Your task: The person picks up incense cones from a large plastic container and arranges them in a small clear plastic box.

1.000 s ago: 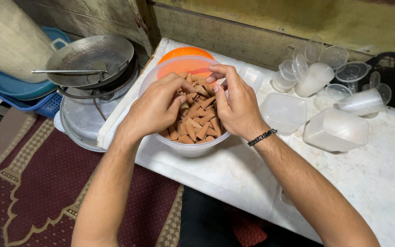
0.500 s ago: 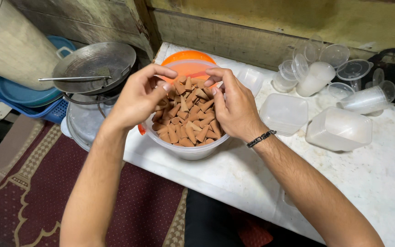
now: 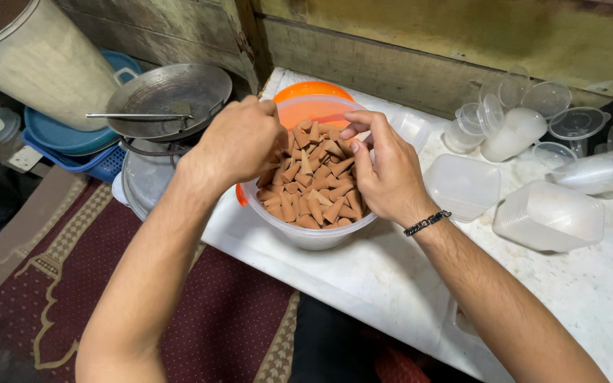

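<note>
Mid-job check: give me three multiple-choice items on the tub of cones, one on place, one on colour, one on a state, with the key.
1. Where does the clear tub of cones stand?
A. on the red rug
B. at the near left edge of the white table
C. inside the metal pan

2. What colour is the lid behind the tub?
A. orange
B. green
C. black

3. How is the right hand?
A. flat on the table
B. gripping a stack of cups
C. over the cones, fingers pinched together

Key: 1 B, the tub sits on the white top by its corner; 2 A, an orange rim shows behind it; 3 C, the fingertips meet above the pile.
</note>
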